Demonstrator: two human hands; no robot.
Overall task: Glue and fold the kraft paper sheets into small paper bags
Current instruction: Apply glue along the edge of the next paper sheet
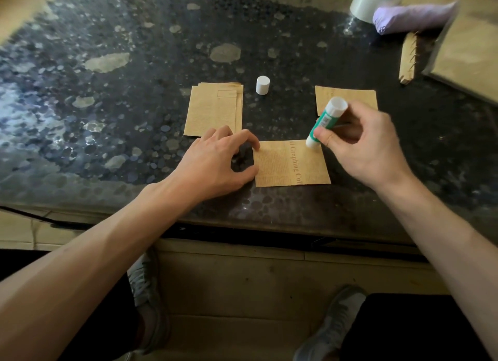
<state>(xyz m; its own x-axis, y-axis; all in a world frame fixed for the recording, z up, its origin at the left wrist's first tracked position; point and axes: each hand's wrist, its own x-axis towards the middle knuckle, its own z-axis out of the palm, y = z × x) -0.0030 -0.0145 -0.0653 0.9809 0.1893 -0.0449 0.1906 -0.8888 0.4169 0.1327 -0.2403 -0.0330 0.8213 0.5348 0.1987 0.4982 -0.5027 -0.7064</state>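
On the dark speckled bench (107, 104) a small stack of kraft sheets (213, 110) lies at the left. Just below it is the left hand (218, 161). Its fingers are arched and apart, and the index tip and thumb tip rest on the left edge of the middle sheet (285, 166), which lies flat near the front edge of the bench. A white cap (262, 85) stands upright behind, between the stack and another kraft piece (350, 98). The right hand (363, 147) grips the green glue stick (324, 123), tilted, with its lower end on the sheet's top right corner. Far right lie a tape roll (369, 2) and a purple bundle (409, 18).
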